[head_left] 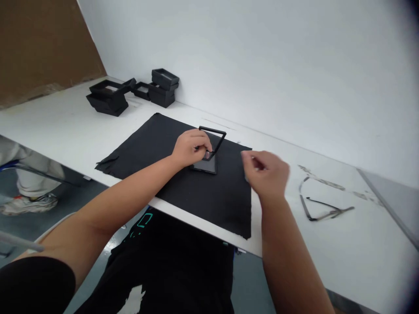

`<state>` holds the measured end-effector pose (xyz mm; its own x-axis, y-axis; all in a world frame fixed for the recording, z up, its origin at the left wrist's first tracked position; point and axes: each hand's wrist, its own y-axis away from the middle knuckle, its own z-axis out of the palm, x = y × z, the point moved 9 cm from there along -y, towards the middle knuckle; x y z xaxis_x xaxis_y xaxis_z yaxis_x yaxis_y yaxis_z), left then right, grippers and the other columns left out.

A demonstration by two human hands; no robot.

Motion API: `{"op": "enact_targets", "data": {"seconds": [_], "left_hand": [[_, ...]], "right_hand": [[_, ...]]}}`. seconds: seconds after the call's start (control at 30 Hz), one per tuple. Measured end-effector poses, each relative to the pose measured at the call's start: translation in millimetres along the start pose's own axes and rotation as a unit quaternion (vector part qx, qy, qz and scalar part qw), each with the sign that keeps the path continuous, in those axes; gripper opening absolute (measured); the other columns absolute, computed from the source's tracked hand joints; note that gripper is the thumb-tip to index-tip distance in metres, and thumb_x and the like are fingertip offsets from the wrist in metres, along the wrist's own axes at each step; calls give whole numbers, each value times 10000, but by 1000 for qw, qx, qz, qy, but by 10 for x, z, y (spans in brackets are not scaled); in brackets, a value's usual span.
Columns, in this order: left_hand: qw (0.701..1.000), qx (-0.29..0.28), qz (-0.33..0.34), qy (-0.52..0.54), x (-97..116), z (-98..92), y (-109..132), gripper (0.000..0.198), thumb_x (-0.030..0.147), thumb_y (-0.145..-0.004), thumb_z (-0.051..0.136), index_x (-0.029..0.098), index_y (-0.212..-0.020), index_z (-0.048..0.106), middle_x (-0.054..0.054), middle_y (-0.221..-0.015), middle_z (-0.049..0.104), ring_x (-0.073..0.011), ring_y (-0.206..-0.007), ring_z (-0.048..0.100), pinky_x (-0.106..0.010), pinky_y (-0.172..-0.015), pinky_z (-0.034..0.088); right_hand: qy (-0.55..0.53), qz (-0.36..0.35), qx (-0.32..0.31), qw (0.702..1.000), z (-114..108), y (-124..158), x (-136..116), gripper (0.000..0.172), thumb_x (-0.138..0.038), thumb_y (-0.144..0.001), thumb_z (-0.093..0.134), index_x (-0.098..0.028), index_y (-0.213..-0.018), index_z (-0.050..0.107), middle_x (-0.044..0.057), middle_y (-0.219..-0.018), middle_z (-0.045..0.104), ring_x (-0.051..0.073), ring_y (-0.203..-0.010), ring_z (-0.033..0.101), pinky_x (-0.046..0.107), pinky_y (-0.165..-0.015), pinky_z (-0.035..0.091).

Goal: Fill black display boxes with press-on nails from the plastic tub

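Observation:
My left hand [191, 147] is closed on a thin black rectangular frame [221, 144], which stands tilted up. Below it lies a flat black rectangular piece with a grey inner face [209, 165]; I cannot tell whether the two are joined. Both are on a black mat [203, 200]. Over the mat's right edge, my right hand [266, 172] is raised with its fingers pinched together, apart from the frame. Whatever those fingers hold, if anything, does not show clearly.
Black box-like frames [108, 102] are piled at the back left, with another stack [163, 87] by the wall. Thin dark bent strips [314, 216] lie at the right of the white table [327, 257]. Someone's leg and shoe [31, 203] show at the left.

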<state>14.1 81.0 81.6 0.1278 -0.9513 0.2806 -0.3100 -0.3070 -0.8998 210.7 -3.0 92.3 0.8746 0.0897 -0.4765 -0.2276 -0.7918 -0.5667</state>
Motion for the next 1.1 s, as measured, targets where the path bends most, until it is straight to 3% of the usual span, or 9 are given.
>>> {"op": "enact_targets", "data": {"seconds": [0.1, 0.17, 0.3, 0.4, 0.57, 0.73, 0.83, 0.97, 1.1], "left_hand": [[1000, -29, 3, 4, 72, 91, 45, 298, 2, -664, 474, 198, -662, 699, 8, -681, 695, -107, -611, 626, -226, -585, 476], [998, -54, 6, -1, 90, 161, 74, 297, 19, -665, 475, 203, -667, 708, 4, -686, 694, -112, -609, 630, -229, -579, 479], [995, -101, 5, -25, 53, 259, 122, 282, 54, -675, 496, 215, -682, 727, -7, -750, 720, -136, -691, 664, -259, -672, 525], [991, -119, -9, -53, -16, 271, 154, 266, 69, -701, 512, 215, -686, 733, -13, -781, 731, -147, -730, 671, -274, -710, 529], [987, -133, -35, -87, -101, 241, 227, 191, 116, -815, 575, 194, -723, 723, -21, -818, 724, -153, -798, 672, -292, -764, 541], [982, -147, -65, -96, -150, 213, 307, 254, 380, -969, 610, 135, -1014, 660, -49, -985, 687, -151, -889, 661, -350, -827, 581], [981, -145, -92, -93, -197, 175, 344, 281, 390, -979, 592, 147, -1110, 643, -68, -1081, 674, -160, -928, 661, -354, -836, 590], [978, -135, -134, -83, -303, 111, 381, 278, 381, -980, 594, 144, -1117, 641, -67, -1075, 674, -156, -913, 661, -347, -822, 591], [977, -119, -161, -69, -421, 57, 387, 273, 382, -979, 594, 138, -1091, 645, -59, -1038, 677, -150, -889, 660, -341, -810, 590]], "right_hand": [[72, 88, 85, 990, -550, -7, 392, 357, -471, -904, 529, -193, -938, 750, 47, -754, 637, 200, -715, 562, 380, -751, 457], [106, 154, 69, 980, -691, 6, 717, 376, -479, -902, 515, -188, -963, 746, 46, -745, 651, 203, -699, 575, 373, -716, 466], [158, 241, -77, 955, -527, 65, 1222, 232, -400, -832, 642, -209, -884, 763, 55, -751, 692, 230, -725, 623, 398, -716, 497], [186, 266, -184, 928, -311, 98, 1359, 288, -433, -882, 669, -199, -1039, 727, 73, -981, 719, 237, -904, 664, 449, -843, 535], [185, 247, -333, 891, 5, 89, 1294, 353, -391, -962, 624, -186, -1249, 620, 97, -1271, 638, 226, -1084, 646, 458, -932, 553], [159, 218, -408, 872, 164, 153, 1053, 353, -371, -968, 616, -191, -1272, 610, 98, -1287, 629, 225, -1074, 649, 439, -904, 570], [138, 216, -453, 854, 217, 259, 887, 351, -373, -968, 618, -185, -1265, 612, 94, -1265, 638, 219, -1047, 657, 424, -878, 580], [124, 212, -478, 843, 269, 309, 772, 347, -378, -971, 613, -186, -1261, 613, 93, -1256, 641, 215, -1039, 659, 422, -876, 581], [128, 194, -444, 865, 341, 251, 773, 347, -386, -971, 610, -182, -1253, 616, 96, -1262, 639, 221, -1059, 654, 437, -897, 572]]}}
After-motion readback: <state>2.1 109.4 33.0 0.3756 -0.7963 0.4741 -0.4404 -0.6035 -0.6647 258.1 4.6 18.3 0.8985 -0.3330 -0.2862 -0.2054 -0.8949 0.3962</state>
